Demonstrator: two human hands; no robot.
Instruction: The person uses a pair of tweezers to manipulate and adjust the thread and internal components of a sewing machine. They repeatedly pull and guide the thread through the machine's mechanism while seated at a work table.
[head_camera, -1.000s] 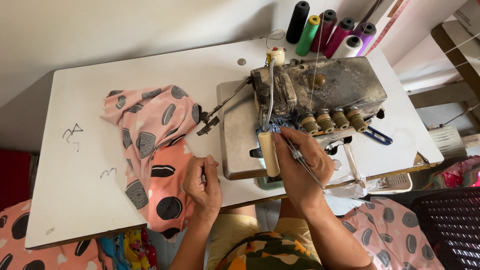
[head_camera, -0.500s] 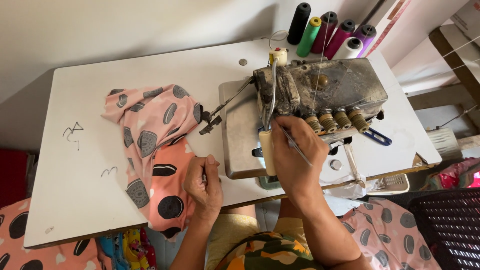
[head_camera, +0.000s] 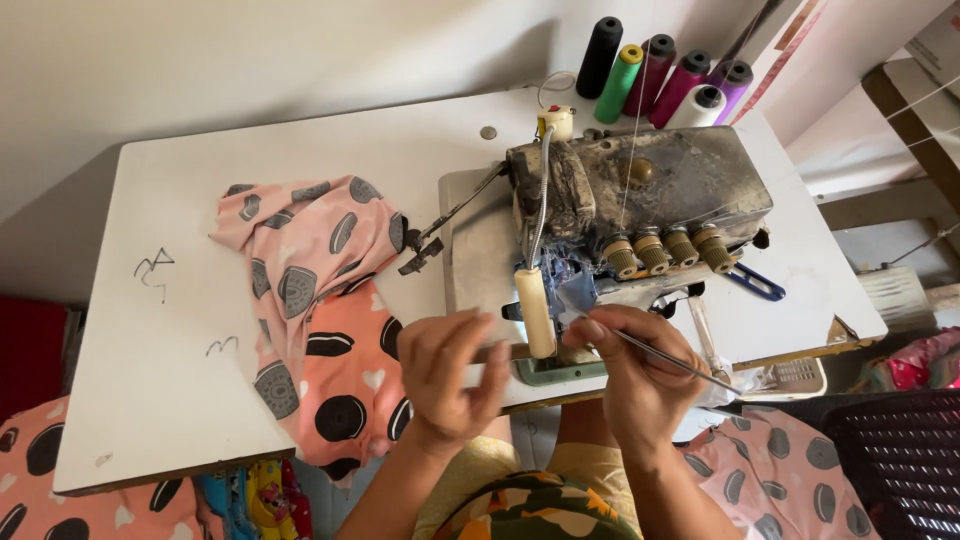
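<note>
Tweezers pinched in right hand, tips toward front of grimy overlock machine. Left hand just left, fingers loosely curled, blurred, grip unclear. Pink patterned fabric farther left on white table. Thread cones far behind machine.

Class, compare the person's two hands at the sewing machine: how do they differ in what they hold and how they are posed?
The right hand pinches thin metal tweezers; the left hand holds no visible tool. The right hand is at the machine's front; the left hand hovers beside the pink fabric. Both are bare.
</note>
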